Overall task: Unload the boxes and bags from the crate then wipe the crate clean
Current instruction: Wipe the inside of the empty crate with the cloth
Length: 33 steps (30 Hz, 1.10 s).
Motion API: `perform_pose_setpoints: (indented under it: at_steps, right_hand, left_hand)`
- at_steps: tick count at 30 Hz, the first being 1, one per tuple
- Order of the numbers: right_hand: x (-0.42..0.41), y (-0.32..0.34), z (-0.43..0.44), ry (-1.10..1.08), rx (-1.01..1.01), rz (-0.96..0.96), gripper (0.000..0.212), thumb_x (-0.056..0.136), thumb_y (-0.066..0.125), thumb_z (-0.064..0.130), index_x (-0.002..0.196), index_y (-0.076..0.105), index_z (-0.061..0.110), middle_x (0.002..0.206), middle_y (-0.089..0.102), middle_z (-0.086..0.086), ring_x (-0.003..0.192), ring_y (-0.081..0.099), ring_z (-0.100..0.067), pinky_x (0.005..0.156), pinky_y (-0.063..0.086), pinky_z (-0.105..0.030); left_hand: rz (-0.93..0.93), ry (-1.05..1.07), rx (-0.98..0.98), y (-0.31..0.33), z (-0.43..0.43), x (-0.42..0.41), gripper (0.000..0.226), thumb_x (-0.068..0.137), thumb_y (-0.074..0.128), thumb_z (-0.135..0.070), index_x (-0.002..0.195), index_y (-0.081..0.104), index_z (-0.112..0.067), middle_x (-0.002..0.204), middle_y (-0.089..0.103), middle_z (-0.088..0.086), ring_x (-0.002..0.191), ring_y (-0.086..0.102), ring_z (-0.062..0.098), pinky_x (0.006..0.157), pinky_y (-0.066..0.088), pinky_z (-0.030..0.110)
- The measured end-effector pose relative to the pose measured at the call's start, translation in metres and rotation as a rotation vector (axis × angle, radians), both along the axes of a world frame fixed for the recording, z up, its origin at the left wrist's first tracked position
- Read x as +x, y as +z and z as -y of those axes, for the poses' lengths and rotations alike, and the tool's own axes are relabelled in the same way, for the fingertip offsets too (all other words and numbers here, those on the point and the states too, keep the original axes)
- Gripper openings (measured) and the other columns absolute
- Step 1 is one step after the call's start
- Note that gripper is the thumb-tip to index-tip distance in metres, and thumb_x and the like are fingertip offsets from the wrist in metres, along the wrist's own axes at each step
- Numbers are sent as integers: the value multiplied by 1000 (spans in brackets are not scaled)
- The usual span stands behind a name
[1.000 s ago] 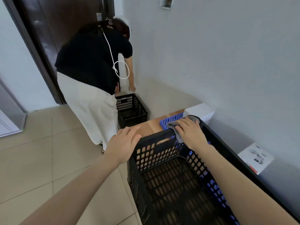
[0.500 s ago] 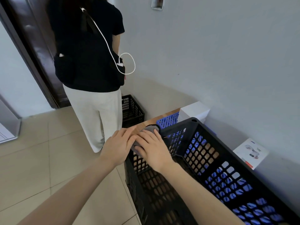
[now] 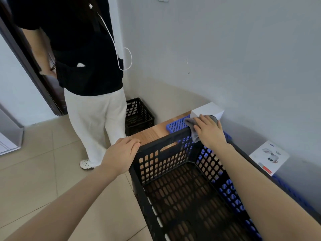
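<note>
A black perforated crate [image 3: 166, 141] stands on a wooden surface [image 3: 152, 133] in front of me, and nothing lies inside it. My left hand [image 3: 121, 153] rests on the crate's far left corner, fingers curved over the rim. My right hand [image 3: 209, 131] presses a grey cloth [image 3: 192, 129] flat on the far right corner of the rim. A white box [image 3: 207, 110] sits just beyond that corner against the wall. A printed white box [image 3: 269, 157] lies to the right of the crate.
A blue perforated crate or tray [image 3: 175, 124] lies beside and under the black one. A person in a black top and white trousers [image 3: 93, 94] stands close on the left. A smaller black crate [image 3: 139, 115] sits on the tiled floor by the wall.
My right hand slid the cloth along the far rim from the left corner back to the right corner. The person by the door has straightened up. My left hand stayed at its corner.
</note>
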State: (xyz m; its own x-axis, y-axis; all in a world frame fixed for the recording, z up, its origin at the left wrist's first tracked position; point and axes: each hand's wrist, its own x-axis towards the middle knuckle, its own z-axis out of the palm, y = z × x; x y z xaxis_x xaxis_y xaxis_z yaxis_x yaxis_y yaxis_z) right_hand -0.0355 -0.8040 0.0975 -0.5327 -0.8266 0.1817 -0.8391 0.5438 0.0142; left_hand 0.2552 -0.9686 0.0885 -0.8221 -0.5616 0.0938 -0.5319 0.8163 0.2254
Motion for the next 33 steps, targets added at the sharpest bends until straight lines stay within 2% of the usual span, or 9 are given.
perform_pose_setpoints:
  at_steps: [8, 12, 14, 16, 20, 24, 28, 31, 33]
  right_hand:
    - [83, -8, 28, 212, -157, 192, 43, 102, 30, 40, 140, 45, 27, 149, 40, 5, 144, 23, -16, 117, 4, -49]
    - [140, -4, 37, 314, -166, 165, 40, 101, 38, 36, 138, 49, 24, 147, 43, 2, 143, 24, -22, 113, -4, -47]
    - [168, -1, 43, 350, -141, 205, 41, 101, 37, 36, 138, 48, 24, 149, 41, 2, 144, 23, -22, 113, -4, -48]
    - [194, 1, 50, 332, -104, 274, 42, 102, 33, 40, 141, 44, 27, 151, 37, 6, 146, 18, -19, 116, -2, -53]
    - [221, 6, 55, 240, -25, 350, 45, 103, 27, 44, 146, 33, 36, 157, 23, 13, 148, 5, -12, 118, -4, -50]
    - [232, 6, 49, 201, -39, 407, 45, 104, 29, 38, 149, 29, 31, 159, 19, 8, 148, 2, -14, 120, 1, -49]
    - [220, 9, 48, 196, -188, 380, 42, 103, 41, 18, 145, 39, 13, 153, 29, 0, 141, 7, -8, 113, -9, -11]
    - [196, 13, 50, -10, -88, 303, 44, 103, 38, 14, 147, 34, 13, 158, 19, -4, 148, 4, -21, 118, -4, -24]
    - [192, 11, 53, -65, -69, 249, 43, 102, 40, 13, 145, 40, 12, 157, 24, -7, 148, 10, -24, 118, -1, -29]
  left_hand:
    - [-161, -15, 86, 6, -3, 2, 52, 101, 16, -46, 148, 31, -30, 134, 52, -2, 120, 48, 18, 93, 48, 38]
    - [-247, -109, 110, 9, -1, 6, 69, 93, 12, -56, 153, 25, -25, 135, 49, 5, 117, 52, 24, 91, 50, 42]
    - [-319, -140, 228, 11, 3, 9, 70, 91, 18, -58, 154, 24, -25, 138, 46, 7, 120, 51, 25, 93, 49, 45]
    - [-395, -163, 347, 13, 10, 16, 69, 92, 22, -56, 153, 26, -24, 141, 44, 8, 127, 48, 25, 101, 44, 47]
    - [-431, -320, 330, 7, 36, 43, 63, 93, 39, -52, 146, 39, -18, 140, 48, 3, 128, 48, 19, 105, 41, 35]
    - [-406, -406, 375, -7, 58, 59, 72, 84, 50, -66, 144, 38, -28, 142, 46, -7, 131, 43, 9, 106, 39, 30]
    - [-387, -436, 415, -12, 57, 65, 72, 81, 62, -59, 144, 36, -34, 140, 46, -14, 126, 41, -1, 102, 36, 22]
    - [-369, -439, 363, -12, 55, 67, 65, 85, 64, -50, 143, 38, -37, 134, 50, -20, 122, 46, -1, 95, 37, 19]
    - [-367, -456, 348, -8, 54, 68, 55, 87, 64, -44, 138, 46, -35, 128, 54, -20, 119, 51, 2, 94, 44, 23]
